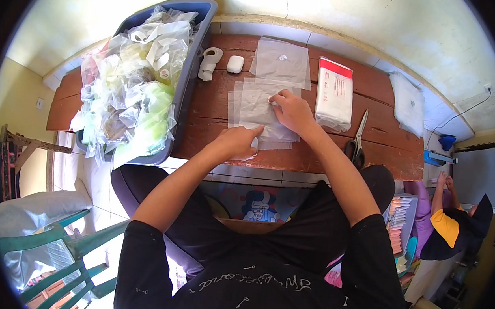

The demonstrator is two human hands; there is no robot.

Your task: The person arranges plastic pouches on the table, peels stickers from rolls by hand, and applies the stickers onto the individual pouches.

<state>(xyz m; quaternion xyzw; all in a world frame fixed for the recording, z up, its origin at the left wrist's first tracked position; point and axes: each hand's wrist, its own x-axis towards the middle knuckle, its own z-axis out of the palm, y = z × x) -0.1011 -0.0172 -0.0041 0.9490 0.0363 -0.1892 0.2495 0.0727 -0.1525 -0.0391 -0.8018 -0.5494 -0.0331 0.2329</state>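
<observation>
Several clear plastic bags (250,105) lie overlapped in a loose stack on the brown wooden table (203,135). At the stack's lower left, my left hand (238,142) rests with its index finger stretched over the plastic and the other fingers curled. A white piece (254,150) shows beside those curled fingers; its kind is unclear. From the right, my right hand (292,111) reaches onto the stack, thumb and fingertips pinched together around a small whitish bit that I cannot identify. Behind them lies another pile of clear bags (281,59) with a small round mark.
A grey bin (191,66) heaped with filled bags (138,85) stands left. A white roll (210,61) and white case (235,64) sit beside it. A red-and-white pack (334,92), scissors (357,143) and more bags (407,102) lie right. Another person (453,226) is at far right.
</observation>
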